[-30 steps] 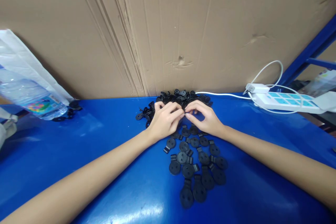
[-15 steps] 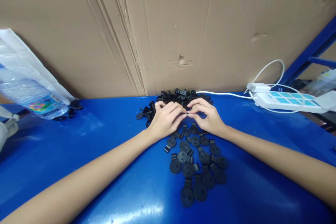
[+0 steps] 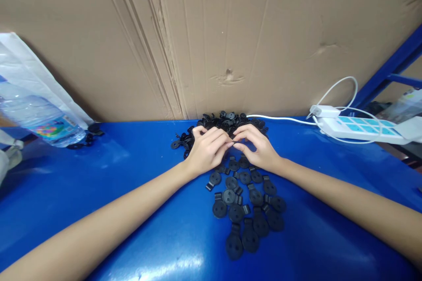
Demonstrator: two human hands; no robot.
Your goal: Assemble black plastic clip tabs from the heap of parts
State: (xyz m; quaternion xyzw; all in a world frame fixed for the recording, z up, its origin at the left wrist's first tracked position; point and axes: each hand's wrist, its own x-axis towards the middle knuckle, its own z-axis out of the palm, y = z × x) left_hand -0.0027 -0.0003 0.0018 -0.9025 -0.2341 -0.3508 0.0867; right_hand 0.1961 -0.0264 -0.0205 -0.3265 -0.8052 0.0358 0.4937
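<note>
While my left hand [image 3: 207,151] and right hand [image 3: 259,149] curl inward, fingertips [image 3: 229,144] close together just above the black two-holed round plastic tabs [image 3: 235,213] below my grip, I cannot tell whether they pinch anything.

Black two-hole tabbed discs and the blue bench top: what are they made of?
The black discs look like moulded plastic or rubber: matte, even colour, faint sheen; the view can't settle which. The blue bench top looks like painted metal: glossy, with sharp light reflections, though laminate is possible.
</note>
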